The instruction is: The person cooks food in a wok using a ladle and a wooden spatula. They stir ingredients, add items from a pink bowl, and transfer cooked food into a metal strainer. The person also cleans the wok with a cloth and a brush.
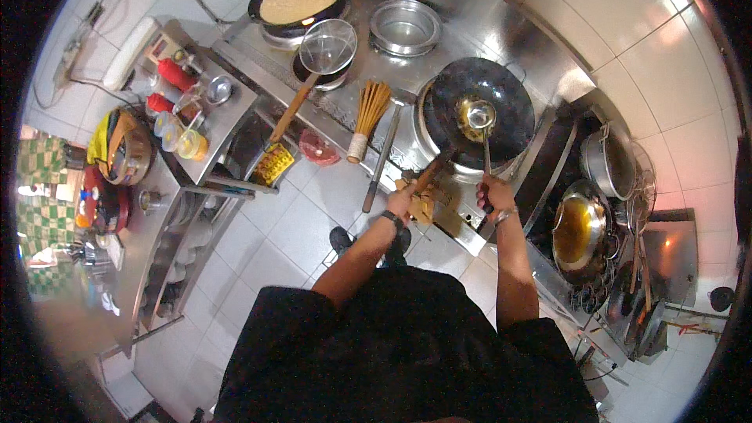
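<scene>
My left hand [402,202] is closed around the wooden handle of a black wok [505,85], with a brown cloth hanging just beside it. The wok sits on a round burner. In my right hand [498,195] is the handle of a metal ladle [482,114], whose bowl rests inside the wok over a small amount of yellowish liquid. Left of the wok lie a bamboo wok brush [370,114] and a long-handled metal tool [385,150]. A wire-mesh strainer [328,47] with a wooden handle rests over a dark bowl.
A wok of pale batter-like liquid [301,0] and a metal pot [405,28] stand at the back. Squeeze bottles [176,74] are on the left counter [226,111]. To the right are a pan of amber liquid [578,229] and a deep pot [608,161].
</scene>
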Demonstrator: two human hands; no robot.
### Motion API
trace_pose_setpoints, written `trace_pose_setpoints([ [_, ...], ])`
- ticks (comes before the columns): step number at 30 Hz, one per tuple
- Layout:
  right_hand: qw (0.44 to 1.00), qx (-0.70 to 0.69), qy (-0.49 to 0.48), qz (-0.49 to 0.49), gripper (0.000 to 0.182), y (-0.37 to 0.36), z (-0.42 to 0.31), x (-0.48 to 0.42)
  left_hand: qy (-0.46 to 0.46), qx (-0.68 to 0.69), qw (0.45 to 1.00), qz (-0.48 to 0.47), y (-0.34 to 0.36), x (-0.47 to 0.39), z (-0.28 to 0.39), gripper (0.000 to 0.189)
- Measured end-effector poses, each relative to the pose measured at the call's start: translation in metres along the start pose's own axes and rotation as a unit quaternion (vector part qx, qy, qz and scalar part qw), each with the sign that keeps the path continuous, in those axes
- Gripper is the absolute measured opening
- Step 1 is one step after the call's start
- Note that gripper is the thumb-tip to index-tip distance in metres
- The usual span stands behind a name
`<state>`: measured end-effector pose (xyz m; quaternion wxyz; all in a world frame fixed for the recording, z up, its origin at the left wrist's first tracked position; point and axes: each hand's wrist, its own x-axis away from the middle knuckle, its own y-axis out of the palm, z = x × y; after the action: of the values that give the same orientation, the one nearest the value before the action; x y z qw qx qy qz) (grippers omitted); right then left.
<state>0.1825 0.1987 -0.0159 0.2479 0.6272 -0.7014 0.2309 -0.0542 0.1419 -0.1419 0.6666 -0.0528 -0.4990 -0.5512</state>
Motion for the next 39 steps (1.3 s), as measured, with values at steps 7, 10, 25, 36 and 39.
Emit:
trace_pose_setpoints([
  [7,0.997,-0.074,0.018,0.026,0.02,-0.008,0.004,-0.03,0.106,0.006,0.994,-0.034,0.037,0.029,-0.04,0.039],
  [10,0.955,-0.254,0.139,-0.072,0.022,-0.008,-0.027,-0.012,0.033,-0.036,0.999,-0.016,0.013,0.014,-0.04,0.034],
  [25,0.994,0.07,-0.037,0.07,0.013,-0.01,-0.01,-0.017,-0.003,-0.627,0.778,0.039,-0.111,-0.114,-0.256,0.054],
  [36,0.929,0.337,-0.119,0.097,0.041,0.02,0.0,0.003,0.06,-0.679,0.732,-0.009,-0.091,-0.153,-0.313,0.061],
  [39,0.916,0.375,-0.109,0.087,0.045,0.009,0.0,0.017,0.029,-0.638,0.77,0.003,-0.088,-0.15,-0.303,0.061],
])
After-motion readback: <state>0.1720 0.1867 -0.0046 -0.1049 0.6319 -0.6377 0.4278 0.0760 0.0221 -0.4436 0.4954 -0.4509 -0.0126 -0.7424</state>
